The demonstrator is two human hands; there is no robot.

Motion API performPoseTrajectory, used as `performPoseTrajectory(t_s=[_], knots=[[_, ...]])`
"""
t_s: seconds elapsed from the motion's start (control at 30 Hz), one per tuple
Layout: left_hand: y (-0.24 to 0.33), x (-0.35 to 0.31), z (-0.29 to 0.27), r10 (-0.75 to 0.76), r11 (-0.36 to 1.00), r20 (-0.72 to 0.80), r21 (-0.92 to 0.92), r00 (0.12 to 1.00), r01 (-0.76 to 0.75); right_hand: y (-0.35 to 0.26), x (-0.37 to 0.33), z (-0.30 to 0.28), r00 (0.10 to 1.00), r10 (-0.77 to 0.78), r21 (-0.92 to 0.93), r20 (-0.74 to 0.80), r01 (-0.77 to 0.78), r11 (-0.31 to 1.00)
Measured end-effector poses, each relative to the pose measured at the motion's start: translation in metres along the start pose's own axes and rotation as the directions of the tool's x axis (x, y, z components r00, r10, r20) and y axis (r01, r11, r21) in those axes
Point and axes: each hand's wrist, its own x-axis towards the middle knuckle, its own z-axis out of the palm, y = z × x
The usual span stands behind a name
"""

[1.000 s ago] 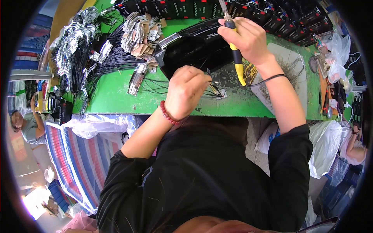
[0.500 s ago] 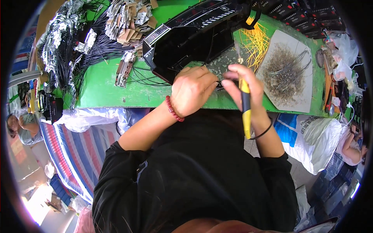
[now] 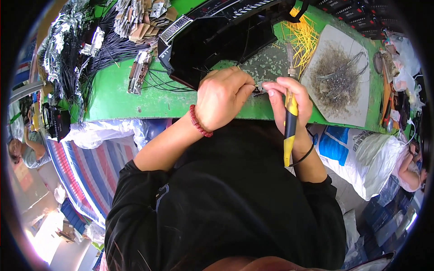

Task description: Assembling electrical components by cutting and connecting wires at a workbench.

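My left hand (image 3: 222, 95), a red bead bracelet at its wrist, is closed in a pinch at the table's near edge. A thin wire end (image 3: 256, 86) shows at its thumb and fingertip; the rest is hidden. My right hand (image 3: 296, 97) holds a yellow and black soldering iron (image 3: 290, 122), its metal tip pointing away from me. The right thumb and forefinger are close together just right of the wire end; whether they grip anything is too small to tell. Beyond my left hand a black plastic toy-vehicle shell (image 3: 190, 49) lies tilted with its hollow side toward me.
Yellow thin sticks or tubes (image 3: 305, 49) lie behind the iron. To the right is a pale board (image 3: 357, 108) with brown crumbs and grey wire bits. Black cables (image 3: 122, 52), foil-wrapped parts (image 3: 68, 45) and a small metal-and-brown part (image 3: 139, 72) occupy the left of the green table (image 3: 113, 101).
My right thumb and forefinger have come together near my left fingertips, where they were apart and blurred. The iron stays in my right hand. The whole view has shifted slightly.
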Motion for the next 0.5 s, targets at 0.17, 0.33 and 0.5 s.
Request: performPoseTrajectory(t_s=[0.17,0.33,0.5], knots=[[-0.0005,-0.0012,0.0009,-0.014,1.0,-0.001,-0.026,1.0,0.014,-0.0032,-0.002,0.0053,0.988,0.152,0.169,-0.019,-0.146,0.975],[-0.0025,-0.0032,0.0018,-0.012,0.999,0.011,-0.038,1.0,0.013,-0.0041,0.0005,0.0055,0.975,0.223,0.168,0.006,-0.22,0.961],[-0.0016,-0.0013,-0.0003,-0.013,0.999,0.016,-0.032,1.0,0.013,-0.0014,-0.0012,0.0025,0.998,0.047,0.046,-0.036,-0.046,0.998]])
